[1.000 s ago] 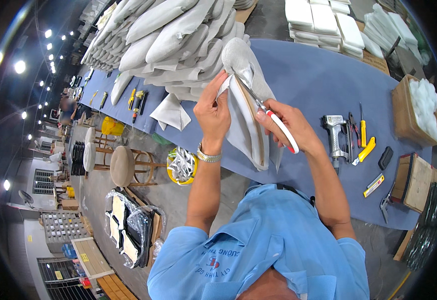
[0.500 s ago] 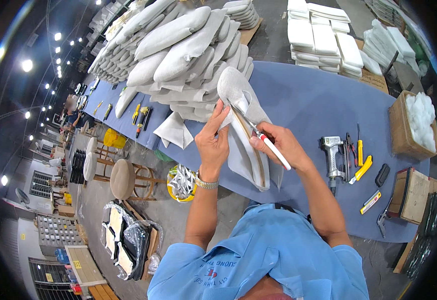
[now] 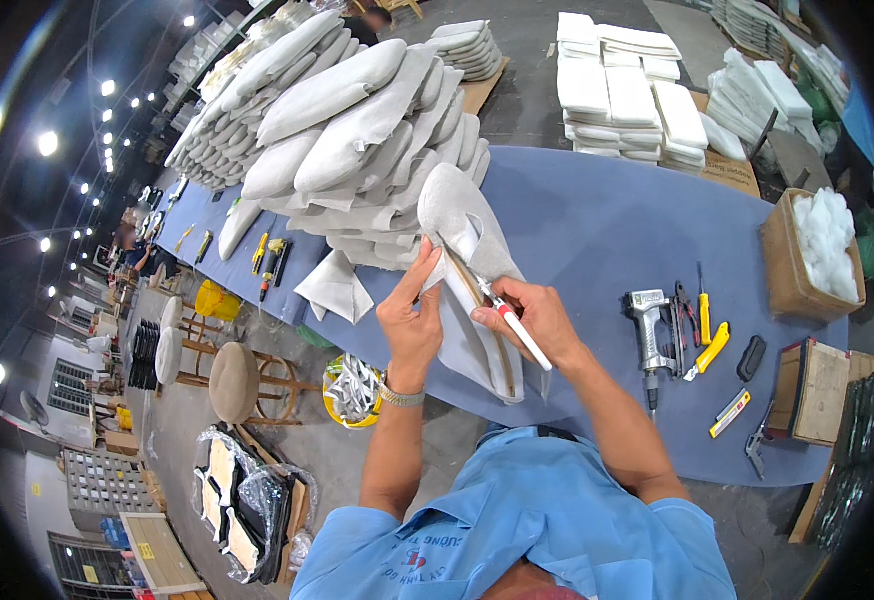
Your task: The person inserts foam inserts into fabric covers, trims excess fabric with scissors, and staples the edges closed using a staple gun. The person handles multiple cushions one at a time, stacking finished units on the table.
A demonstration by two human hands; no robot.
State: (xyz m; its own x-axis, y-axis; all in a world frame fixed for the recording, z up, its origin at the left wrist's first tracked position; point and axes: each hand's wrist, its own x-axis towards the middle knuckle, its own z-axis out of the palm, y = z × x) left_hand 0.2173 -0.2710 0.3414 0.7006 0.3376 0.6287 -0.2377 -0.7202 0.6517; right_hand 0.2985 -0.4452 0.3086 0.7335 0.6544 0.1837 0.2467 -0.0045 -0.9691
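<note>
A light grey fabric-covered padded piece [image 3: 457, 210], with a brown strip along its open long edge, lies tilted on the blue-covered table [image 3: 597, 230] against a tall pile of similar pieces. My left hand [image 3: 412, 318] pinches the loose grey fabric beside that edge, thumb and fingers pressed together. In my right hand [image 3: 537, 318] is a tool with a red and white handle [image 3: 519, 332]; its metal end points at the strip, and its exact kind is unclear. White padding [image 3: 464, 240] shows in a gap in the cover. My right fingers also rest near the fabric edge.
The grey pile [image 3: 357, 140] rises at the left. To the right lie a nail gun [image 3: 647, 310], pliers, a yellow-handled cutter [image 3: 709, 350] and a box of white stuffing [image 3: 785, 250]. White foam blocks [image 3: 627, 90] stand beyond the table; a yellow bucket [image 3: 342, 415] sits below left.
The whole view has shifted slightly. The tool's metal end has drawn back from my left fingertips and shows shorter. My left hand keeps its pinch. A person now shows behind the pile.
</note>
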